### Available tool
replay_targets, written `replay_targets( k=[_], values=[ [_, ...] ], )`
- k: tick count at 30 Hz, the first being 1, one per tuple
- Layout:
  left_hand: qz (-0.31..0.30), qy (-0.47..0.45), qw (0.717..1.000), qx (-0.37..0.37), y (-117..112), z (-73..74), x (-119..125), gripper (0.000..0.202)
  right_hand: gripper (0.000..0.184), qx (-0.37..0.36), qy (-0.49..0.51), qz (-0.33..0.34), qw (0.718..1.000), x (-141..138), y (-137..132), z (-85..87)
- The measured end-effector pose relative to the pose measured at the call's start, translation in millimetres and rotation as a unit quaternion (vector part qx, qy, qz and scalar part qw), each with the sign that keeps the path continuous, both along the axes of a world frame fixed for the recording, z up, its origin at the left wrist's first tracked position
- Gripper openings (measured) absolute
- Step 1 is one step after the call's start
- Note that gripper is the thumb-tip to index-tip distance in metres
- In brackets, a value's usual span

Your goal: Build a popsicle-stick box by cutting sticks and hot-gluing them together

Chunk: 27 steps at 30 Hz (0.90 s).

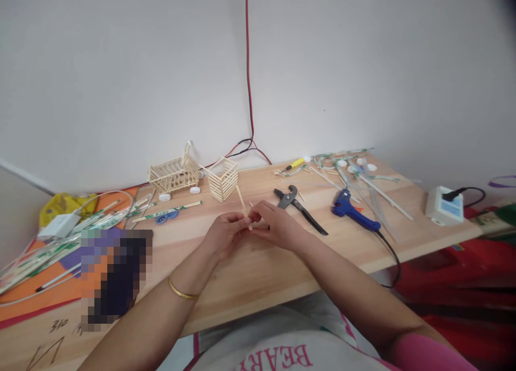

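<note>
A thin wooden stick [241,200] is pinched between the thumb and fingers of my left hand [226,234], standing tilted over the table. My right hand [280,226] meets it from the other side, with curled fingertips at the stick's lower part. Just behind my hands sits a small open frame of glued sticks [223,183]. To its left stands a stick-built cart [174,175] with white round wheels [164,197]. Grey cutting pliers with black handles [304,212] lie close to my right hand.
A blue glue gun [355,212] rests at the right, its cord hanging over the table edge. Beyond it are a white power socket [444,205], plastic wrappers and a yellow-handled tool [294,164]. At the left, wrapped sticks lie on an orange mat [24,290].
</note>
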<state>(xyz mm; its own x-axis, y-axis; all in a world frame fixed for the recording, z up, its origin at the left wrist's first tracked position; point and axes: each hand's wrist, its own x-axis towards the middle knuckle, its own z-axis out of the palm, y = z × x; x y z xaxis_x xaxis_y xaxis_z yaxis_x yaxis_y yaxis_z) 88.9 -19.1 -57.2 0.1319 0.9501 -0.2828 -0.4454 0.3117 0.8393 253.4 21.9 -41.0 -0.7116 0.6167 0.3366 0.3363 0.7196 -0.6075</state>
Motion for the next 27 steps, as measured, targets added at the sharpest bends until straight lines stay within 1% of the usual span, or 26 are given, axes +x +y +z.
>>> replay_targets(
  k=[3,7,9,11,13,15,17,18,20,22,24,27],
  values=[
    [-0.011,0.006,1.0,-0.001,0,-3.4,1,0.021,0.015,-0.001,-0.006,0.004,1.0,0,0,-3.0],
    [-0.009,0.043,0.999,0.018,0,-9.4,1,0.021,0.015,-0.001,-0.013,0.002,1.0,3,1,-3.5],
    [0.001,0.081,0.996,0.03,-1,-9.5,2,0.021,0.016,-0.011,-0.01,0.001,1.0,4,1,-0.7],
    [0.009,0.145,0.988,0.053,-2,-6.5,2,0.02,0.023,-0.043,0.006,0.01,0.999,6,1,3.1],
    [0.011,0.223,0.97,0.101,-3,-1.7,2,0.017,0.027,-0.092,0.037,0.01,0.995,7,1,6.5],
    [0.0,0.299,0.94,0.164,-4,2.3,3,0.015,0.019,-0.133,0.057,-0.007,0.989,8,0,8.5],
    [-0.015,0.355,0.909,0.215,-6,3.1,3,0.014,0.01,-0.146,0.052,-0.025,0.988,9,0,8.8],
    [-0.023,0.375,0.897,0.232,-6,2.1,3,0.014,0.01,-0.146,0.044,-0.027,0.988,9,-1,8.3],
    [-0.029,0.398,0.883,0.248,-6,-1.6,3,0.014,0.012,-0.135,0.033,-0.026,0.99,9,-1,6.4],
    [-0.035,0.411,0.876,0.249,-6,-5.5,2,0.013,0.011,-0.121,0.029,-0.024,0.992,9,0,4.1],
    [-0.042,0.416,0.876,0.24,-5,-7.7,2,0.012,0.011,-0.105,0.027,-0.023,0.994,9,1,2.5],
    [-0.032,0.398,0.889,0.225,-5,-7.9,2,0.013,0.011,-0.093,0.029,-0.021,0.995,7,1,1.9]
  ],
)
